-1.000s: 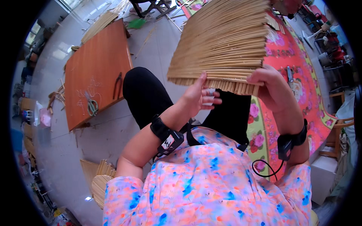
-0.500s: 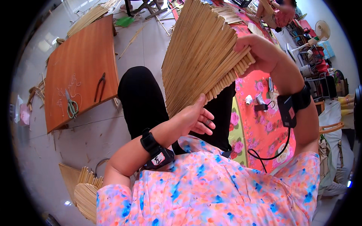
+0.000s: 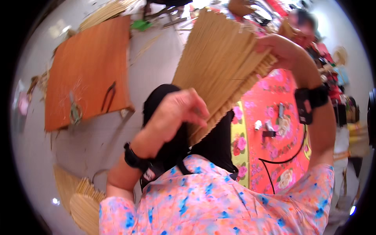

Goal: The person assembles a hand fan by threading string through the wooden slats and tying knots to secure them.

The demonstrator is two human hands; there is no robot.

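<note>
A fan-shaped panel of straw-coloured stalks is held up over my lap, its stalks lying side by side. My right hand grips it at the upper right, next to the stepped row of stalk ends. My left hand is by the panel's lower left part, above my knee. Its fingers are curled in and pressed together, slightly blurred; what they hold, if anything, I cannot make out. A fine dark line crosses the panel's face, too faint to name.
Left stands an orange-brown wooden table with green-handled scissors, pliers and loose thread. Lower left lie more stalk panels. A red floral mat spreads to the right. Another person is at the upper right.
My left hand has lifted from the panel's lower edge, moved up and left, and curled its formerly spread fingers. The panel, still in my right hand, has shifted slightly right. The view has turned a little.
</note>
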